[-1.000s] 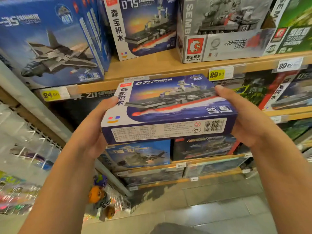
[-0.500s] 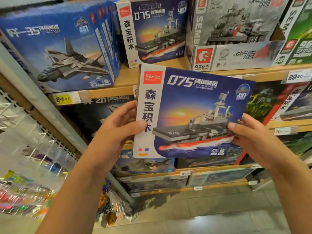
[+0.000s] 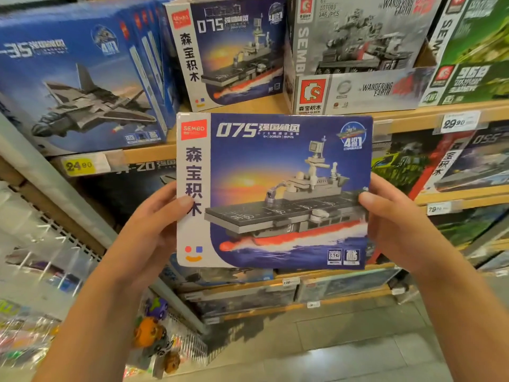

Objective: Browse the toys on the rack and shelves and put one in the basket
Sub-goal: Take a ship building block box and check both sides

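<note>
The person holds a blue SEMBO 075 warship brick-set box (image 3: 275, 188) upright, front face toward the camera, before the wooden shelf (image 3: 413, 119). The left hand (image 3: 154, 224) and the right hand (image 3: 396, 224) each grip a side edge, thumbs pressed on the front.

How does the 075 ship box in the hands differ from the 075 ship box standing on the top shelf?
The held 075 box is off the shelf, gripped at its side edges by the left hand and right hand; the shelf 075 box stands untouched on the wooden shelf. The held box faces the camera squarely; the shelf box is turned at a slight angle, with more boxes behind it. Both show the same carrier artwork and red SEMBO logo.
</note>
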